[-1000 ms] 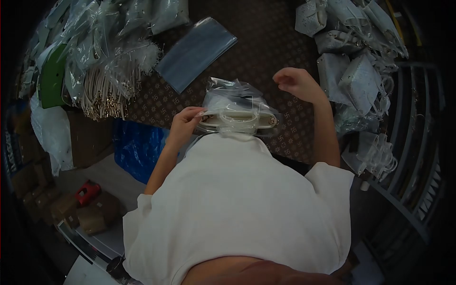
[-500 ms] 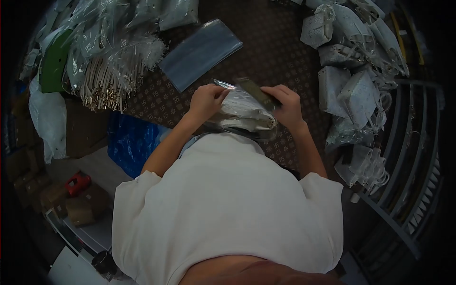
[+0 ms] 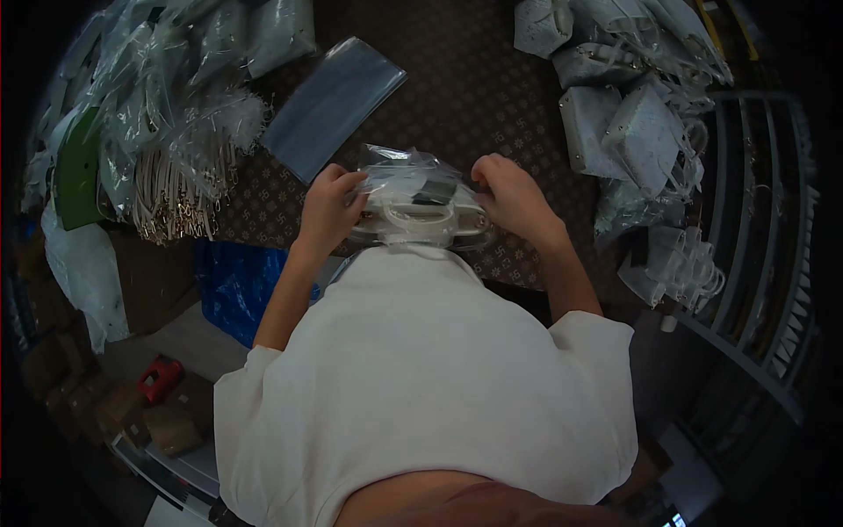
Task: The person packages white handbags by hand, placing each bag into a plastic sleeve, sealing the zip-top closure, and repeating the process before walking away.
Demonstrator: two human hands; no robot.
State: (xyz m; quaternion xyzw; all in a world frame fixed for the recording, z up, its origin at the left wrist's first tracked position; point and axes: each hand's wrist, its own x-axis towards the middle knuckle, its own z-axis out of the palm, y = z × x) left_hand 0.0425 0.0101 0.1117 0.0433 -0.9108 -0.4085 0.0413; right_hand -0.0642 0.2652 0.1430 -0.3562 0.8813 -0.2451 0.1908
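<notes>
The bagged handbag point(image 3: 420, 206) sits at the centre of the frame on the brown patterned table point(image 3: 474, 79), a pale bag with a curved handle inside crinkled clear plastic. Both hands grip it: the left hand point(image 3: 327, 209) is closed on the plastic at its left edge, the right hand point(image 3: 509, 195) is clenched on the right edge. A heap of wrapped white bags point(image 3: 632, 105) fills the upper right. Pale straps with metal clasps point(image 3: 180, 189) lie bundled at the upper left, and a flat stack of clear sleeves point(image 3: 332, 105) rests just above the left hand.
</notes>
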